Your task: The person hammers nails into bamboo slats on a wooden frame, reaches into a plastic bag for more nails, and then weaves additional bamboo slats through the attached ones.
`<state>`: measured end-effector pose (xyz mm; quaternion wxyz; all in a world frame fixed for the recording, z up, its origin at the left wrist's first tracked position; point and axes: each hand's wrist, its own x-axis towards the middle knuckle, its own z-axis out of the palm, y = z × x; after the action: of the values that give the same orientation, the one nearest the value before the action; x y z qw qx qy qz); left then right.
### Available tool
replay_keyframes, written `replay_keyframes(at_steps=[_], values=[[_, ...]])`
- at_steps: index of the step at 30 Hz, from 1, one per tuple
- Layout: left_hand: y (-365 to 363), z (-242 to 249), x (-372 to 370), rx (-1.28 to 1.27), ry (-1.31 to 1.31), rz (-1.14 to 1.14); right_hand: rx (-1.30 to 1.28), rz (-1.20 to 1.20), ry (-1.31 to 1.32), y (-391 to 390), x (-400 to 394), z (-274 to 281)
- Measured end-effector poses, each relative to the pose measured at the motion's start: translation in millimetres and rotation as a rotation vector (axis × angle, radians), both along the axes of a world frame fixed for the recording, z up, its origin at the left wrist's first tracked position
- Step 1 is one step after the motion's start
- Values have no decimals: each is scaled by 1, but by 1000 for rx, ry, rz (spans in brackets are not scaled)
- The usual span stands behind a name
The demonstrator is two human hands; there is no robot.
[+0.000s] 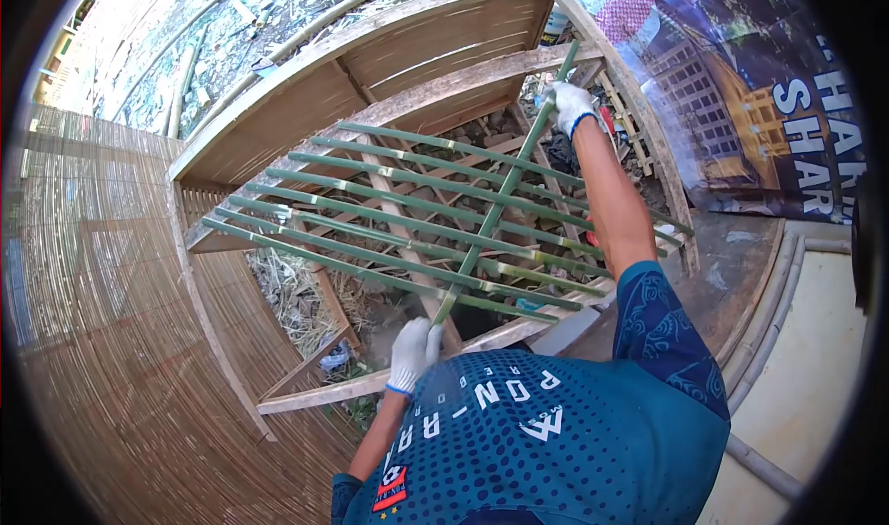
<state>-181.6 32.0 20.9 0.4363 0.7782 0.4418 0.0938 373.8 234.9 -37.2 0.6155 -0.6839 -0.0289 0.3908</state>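
Note:
A long green bamboo strip (491, 218) lies crosswise over several other green bamboo strips (389, 216), which run side by side across a wooden frame (435, 82). My right hand (569, 106), in a white knitted glove, is closed around the crosswise strip near its far end. At the near end of the same strip, my left hand (412, 354), gloved alike, has its fingers closed on the tip. Its fingertips are partly hidden from this angle. The parallel strips rest on the frame's beams, their right ends fanning out beneath my right forearm.
Woven bamboo panels (111, 303) stand at the left. A printed banner (741, 90) hangs at the right, above a brown board (727, 266) and bamboo poles (773, 317). Rubble and dry straw (287, 293) show below the frame. Littered ground (236, 43) lies beyond it.

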Motion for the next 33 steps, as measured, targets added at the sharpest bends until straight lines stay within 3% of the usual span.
replay_keyframes(at_steps=[2,3,5,7,10,12,14,16,18,20,22,27,30,33], values=[[1,1,0,5,33,-17,-116,-36,-129,5,16,-25],[2,0,1,-1,45,-18,-184,-16,-205,13,47,-73],[3,3,2,-26,40,-6,-190,24,-184,15,62,-87],[3,7,-9,-78,33,-45,-72,44,18,-16,25,-15],[4,17,-36,-178,112,-128,-212,237,-160,-56,-9,76],[1,32,-51,-256,102,-106,-255,248,-279,-85,-30,99],[0,32,-66,-298,75,-121,-249,448,-874,-130,-42,83],[0,22,-76,-315,43,-155,-347,428,-1057,-167,-143,144],[0,13,-79,-287,6,-195,-268,450,-1436,-196,-198,120],[4,11,-77,-272,-12,-227,-496,594,-1583,-215,-250,101],[9,14,-73,-249,-16,-284,-581,607,-1587,-224,-267,57],[13,18,-88,-165,-63,-383,-737,659,-1512,-218,-272,68],[9,18,-104,-76,-137,-377,-860,461,-1456,-217,-308,72],[-4,15,-122,24,-147,-398,-918,518,-1348,-222,-329,62]])
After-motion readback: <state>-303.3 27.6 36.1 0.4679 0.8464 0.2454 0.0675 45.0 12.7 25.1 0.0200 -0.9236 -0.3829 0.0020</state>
